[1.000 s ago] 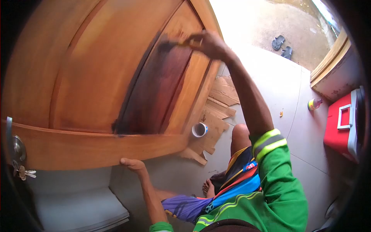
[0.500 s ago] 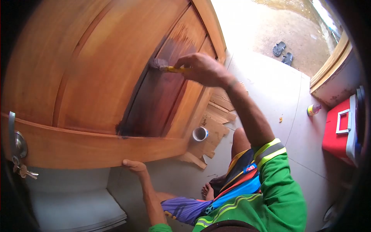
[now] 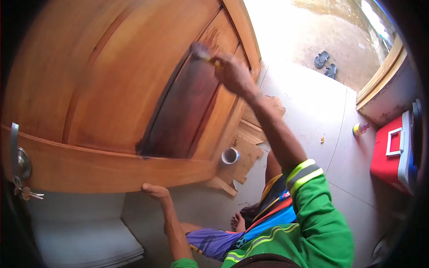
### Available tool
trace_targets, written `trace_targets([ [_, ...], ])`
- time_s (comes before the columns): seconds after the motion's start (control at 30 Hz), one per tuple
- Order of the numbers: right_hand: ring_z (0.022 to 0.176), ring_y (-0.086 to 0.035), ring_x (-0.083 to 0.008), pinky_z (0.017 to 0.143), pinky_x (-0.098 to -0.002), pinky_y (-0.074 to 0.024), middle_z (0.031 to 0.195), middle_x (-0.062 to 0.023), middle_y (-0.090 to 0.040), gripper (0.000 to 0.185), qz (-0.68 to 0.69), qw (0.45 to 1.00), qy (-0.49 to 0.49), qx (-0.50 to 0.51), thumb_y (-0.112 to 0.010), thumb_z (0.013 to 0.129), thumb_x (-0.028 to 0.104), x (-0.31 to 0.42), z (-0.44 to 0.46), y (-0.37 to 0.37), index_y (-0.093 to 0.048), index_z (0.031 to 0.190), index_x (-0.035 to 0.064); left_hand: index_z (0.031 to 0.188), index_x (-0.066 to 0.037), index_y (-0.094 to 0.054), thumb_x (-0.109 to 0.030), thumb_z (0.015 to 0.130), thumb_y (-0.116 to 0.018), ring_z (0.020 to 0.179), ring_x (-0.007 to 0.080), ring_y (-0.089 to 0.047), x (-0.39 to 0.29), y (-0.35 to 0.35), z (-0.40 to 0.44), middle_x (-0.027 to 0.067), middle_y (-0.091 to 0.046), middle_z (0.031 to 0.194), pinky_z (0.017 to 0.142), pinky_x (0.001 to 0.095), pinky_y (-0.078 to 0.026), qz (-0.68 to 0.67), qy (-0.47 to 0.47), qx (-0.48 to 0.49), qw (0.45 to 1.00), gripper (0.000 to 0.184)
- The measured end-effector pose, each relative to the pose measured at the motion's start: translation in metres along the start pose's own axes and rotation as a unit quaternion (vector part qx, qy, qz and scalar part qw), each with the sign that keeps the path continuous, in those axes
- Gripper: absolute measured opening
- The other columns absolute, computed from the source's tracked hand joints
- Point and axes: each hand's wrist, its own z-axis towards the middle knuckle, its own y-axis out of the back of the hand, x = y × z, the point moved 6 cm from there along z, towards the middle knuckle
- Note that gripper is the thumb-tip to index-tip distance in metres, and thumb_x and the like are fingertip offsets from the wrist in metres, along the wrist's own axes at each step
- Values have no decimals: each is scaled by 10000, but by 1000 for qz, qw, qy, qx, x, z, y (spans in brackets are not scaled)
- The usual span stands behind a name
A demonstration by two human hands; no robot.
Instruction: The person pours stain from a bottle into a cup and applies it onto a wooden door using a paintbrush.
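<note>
My right hand [image 3: 233,75] is closed around the yellow handle of a paintbrush [image 3: 199,52]. The brush's dark bristles touch the upper left edge of a narrow panel on a wooden door [image 3: 129,85]. Dark, wet-looking stain [image 3: 178,116] covers much of that panel, with streaks above the brush. At the door's lower edge is my left hand [image 3: 156,191], its thumb against the wood and its other fingers hidden or hard to make out. A white cup [image 3: 230,155] of dark liquid stands near the door's right corner.
Torn cardboard [image 3: 246,154] lies under the cup. A metal door handle [image 3: 17,156] with keys [image 3: 27,193] is at the far left. To the right are a bottle [image 3: 359,129] and a red cooler [image 3: 388,149]. Dark sandals [image 3: 325,64] lie outside the doorway.
My right hand and the brush went down the panel, then back up along its left edge. The dark strip on that edge looks longer. My left hand stays at the door's lower edge.
</note>
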Motion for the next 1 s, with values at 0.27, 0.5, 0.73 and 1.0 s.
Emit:
trace_targets([
  [0.27,950,-658,-283,847,-380,-519,1016,-161,-674,284,3,998,-9,-64,-614,871,149,-20,24,48,-669,1141,80,1417,154,-150,-601,998,-200,1262,403,-422,6,-1,-3,357,-292,1408,1028,443,-416,-7,52,10,999,864],
  [0.5,920,-660,-271,806,-401,-540,1035,-115,-665,280,-27,977,155,145,-612,835,117,50,-22,15,-671,1108,118,1354,190,-251,-619,987,-219,1180,431,-480,-10,0,0,381,-392,1309,966,474,-451,-6,-21,-58,998,889],
  [0.73,886,-654,-194,777,-379,-526,960,-69,-702,254,-79,977,108,163,-678,855,251,-27,98,45,-718,1097,183,1350,194,-242,-633,980,-218,1180,428,-474,29,4,-1,381,-389,1309,984,476,-427,8,-3,-11,1000,906],
  [1.0,880,-657,-347,744,-425,-557,1037,-154,-642,351,-97,992,77,-15,-566,853,66,8,12,12,-656,1173,179,1439,128,-157,-636,981,-184,1262,423,-431,3,2,-8,369,-301,1422,1023,467,-409,11,85,-17,996,891],
])
